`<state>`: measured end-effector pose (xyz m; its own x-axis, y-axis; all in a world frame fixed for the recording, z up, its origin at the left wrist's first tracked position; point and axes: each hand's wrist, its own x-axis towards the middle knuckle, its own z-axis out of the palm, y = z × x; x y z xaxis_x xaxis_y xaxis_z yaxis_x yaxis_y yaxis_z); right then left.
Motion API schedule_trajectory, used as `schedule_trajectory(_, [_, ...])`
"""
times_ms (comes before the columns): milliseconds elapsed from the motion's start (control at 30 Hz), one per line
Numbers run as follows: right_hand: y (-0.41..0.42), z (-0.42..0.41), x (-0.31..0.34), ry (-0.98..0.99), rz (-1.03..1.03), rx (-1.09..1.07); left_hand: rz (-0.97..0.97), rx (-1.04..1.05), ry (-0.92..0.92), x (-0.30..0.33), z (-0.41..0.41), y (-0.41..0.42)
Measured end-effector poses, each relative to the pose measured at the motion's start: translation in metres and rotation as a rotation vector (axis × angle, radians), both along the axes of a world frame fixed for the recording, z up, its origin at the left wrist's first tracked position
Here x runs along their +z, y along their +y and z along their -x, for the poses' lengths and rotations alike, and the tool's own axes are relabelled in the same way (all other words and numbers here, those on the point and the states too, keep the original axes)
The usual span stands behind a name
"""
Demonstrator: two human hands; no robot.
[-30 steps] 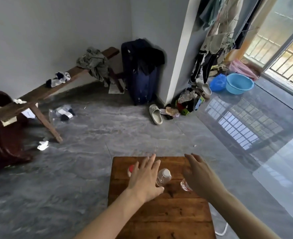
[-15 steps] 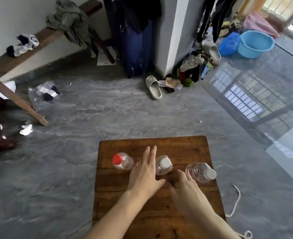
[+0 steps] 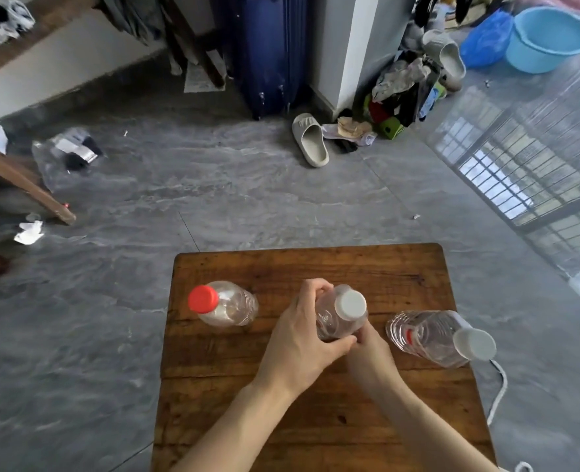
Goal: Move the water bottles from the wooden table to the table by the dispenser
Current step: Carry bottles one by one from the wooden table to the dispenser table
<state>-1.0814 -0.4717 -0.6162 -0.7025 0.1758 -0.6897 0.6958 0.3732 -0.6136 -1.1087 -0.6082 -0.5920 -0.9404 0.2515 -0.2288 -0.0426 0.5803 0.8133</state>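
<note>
Left hand now clasps the middle bottle near the surface's far edge; right fingers touch it, grip unclear; lifting can begin.

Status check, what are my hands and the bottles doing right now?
Left hand wrapped on middle bottle, right hand at its base. Red-cap bottle and right bottle untouched on wooden table. Nothing blocking.

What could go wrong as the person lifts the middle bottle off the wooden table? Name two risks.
The right-hand bottle stands close beside the right hand and near the table edge; a bump might tip it off. The left hand grips the smooth middle bottle from one side, so it might slip.
</note>
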Motion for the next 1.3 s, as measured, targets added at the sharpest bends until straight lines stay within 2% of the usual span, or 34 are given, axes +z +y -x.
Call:
schedule_trajectory(133, [0.002,0.005,-0.018,-0.044,0.101,-0.125,-0.054,0.002,0.032,-0.001,0.0,-0.005])
schedule_trajectory(267, [0.001,0.01,-0.013,-0.137,0.3,-0.45,-0.097,-0.005,0.08,0.02,0.007,-0.011])
schedule_trajectory(367, [0.0,0.012,0.007,-0.186,0.46,-0.578,-0.182,-0.008,0.086,0.053,0.018,-0.015])
schedule_trajectory(533, [-0.003,0.02,0.069,-0.159,0.705,-0.696,-0.296,-0.012,0.088,0.124,0.035,-0.02])
schedule_trajectory(833, [0.015,0.024,0.243,-0.184,0.931,-0.503,-0.307,-0.094,0.219,0.3,0.045,-0.028])
schedule_trajectory(1033, [0.041,0.008,0.356,-0.154,1.073,-0.41,-0.401,-0.135,0.259,0.426,0.025,-0.023])
schedule_trajectory(1300, [0.09,-0.011,0.482,-0.001,1.121,-0.224,-0.418,-0.281,0.324,0.554,0.002,0.004])
